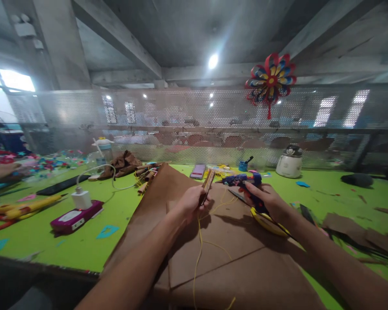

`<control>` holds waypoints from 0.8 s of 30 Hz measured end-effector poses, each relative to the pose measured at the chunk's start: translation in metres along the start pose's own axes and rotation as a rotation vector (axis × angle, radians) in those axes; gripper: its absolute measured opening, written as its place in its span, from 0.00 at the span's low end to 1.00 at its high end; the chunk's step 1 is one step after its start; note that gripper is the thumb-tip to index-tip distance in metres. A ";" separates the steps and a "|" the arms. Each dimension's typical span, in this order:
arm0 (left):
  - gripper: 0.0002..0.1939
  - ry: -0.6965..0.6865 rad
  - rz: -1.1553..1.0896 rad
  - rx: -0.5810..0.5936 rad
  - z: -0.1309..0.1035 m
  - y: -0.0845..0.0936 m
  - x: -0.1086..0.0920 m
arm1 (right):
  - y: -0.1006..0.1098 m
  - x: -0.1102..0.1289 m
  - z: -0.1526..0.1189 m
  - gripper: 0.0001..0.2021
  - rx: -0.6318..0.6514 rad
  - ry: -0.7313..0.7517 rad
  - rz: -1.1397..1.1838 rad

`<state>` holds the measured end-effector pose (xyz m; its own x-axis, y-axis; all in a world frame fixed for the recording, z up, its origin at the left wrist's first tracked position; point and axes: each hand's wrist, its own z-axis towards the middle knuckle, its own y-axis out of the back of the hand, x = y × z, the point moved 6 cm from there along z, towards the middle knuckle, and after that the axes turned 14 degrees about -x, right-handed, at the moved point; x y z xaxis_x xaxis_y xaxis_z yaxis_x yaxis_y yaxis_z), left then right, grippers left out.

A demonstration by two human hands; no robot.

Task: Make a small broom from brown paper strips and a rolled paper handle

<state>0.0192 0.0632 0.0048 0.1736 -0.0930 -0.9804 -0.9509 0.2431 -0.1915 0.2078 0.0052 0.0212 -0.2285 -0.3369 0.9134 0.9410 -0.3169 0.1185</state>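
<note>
Over a green table (84, 241), from the head camera: both bare forearms stretched forward above a large sheet of brown cardboard (233, 267) that lies flat and reaches to the near edge. Left hand (190, 202) closed around a thin brown strip (208, 186), fingers and thumb pinched together on its lower part, the strip standing nearly upright and tilted slightly right. Right hand (268, 202) wrapped shut on a blue glue gun (242, 181), nozzle pointing left toward the top of the strip, very close to it; contact between the two not clear enough to tell. Thin yellow wire (198, 249) hanging from around the left hand and trailing down across the cardboard. Yellow-rimmed object (268, 221) just beneath the right wrist, partly hidden.

Left of the cardboard: a purple power bank (76, 217) with a white charger plug (81, 199) standing on it, white cable curving away. Farther back, a small heap of brown rolled pieces (145, 172). At the far left edge, another person's hand (0, 170). Beyond, a perforated metal screen with a red, blue and yellow paper pinwheel (270, 80) hung on it, and a small white appliance (289, 161) at the table's far side.
</note>
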 end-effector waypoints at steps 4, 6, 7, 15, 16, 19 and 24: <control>0.12 0.010 -0.005 0.058 -0.002 -0.005 0.001 | -0.007 0.004 -0.004 0.24 0.012 -0.037 0.026; 0.09 -0.021 0.014 0.073 -0.003 -0.007 0.000 | -0.009 0.004 -0.004 0.24 0.035 -0.040 0.010; 0.08 -0.034 0.020 0.080 -0.004 -0.007 0.000 | -0.009 0.003 -0.004 0.24 0.046 -0.039 0.003; 0.14 -0.011 -0.014 0.146 -0.005 -0.010 0.002 | 0.007 -0.014 0.008 0.21 -0.028 -0.028 0.066; 0.12 -0.013 -0.018 0.148 -0.005 -0.010 0.002 | 0.008 -0.015 0.008 0.21 -0.032 -0.030 0.062; 0.06 -0.032 -0.012 0.150 -0.003 -0.009 0.002 | 0.003 -0.011 0.005 0.23 0.002 -0.017 0.007; 0.07 -0.013 -0.005 0.168 -0.003 -0.009 0.002 | -0.011 -0.006 -0.004 0.23 0.148 -0.021 -0.034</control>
<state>0.0273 0.0582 0.0041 0.1824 -0.0825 -0.9798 -0.8940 0.4008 -0.2002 0.1980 0.0068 0.0124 -0.2568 -0.3093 0.9156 0.9598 -0.1928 0.2041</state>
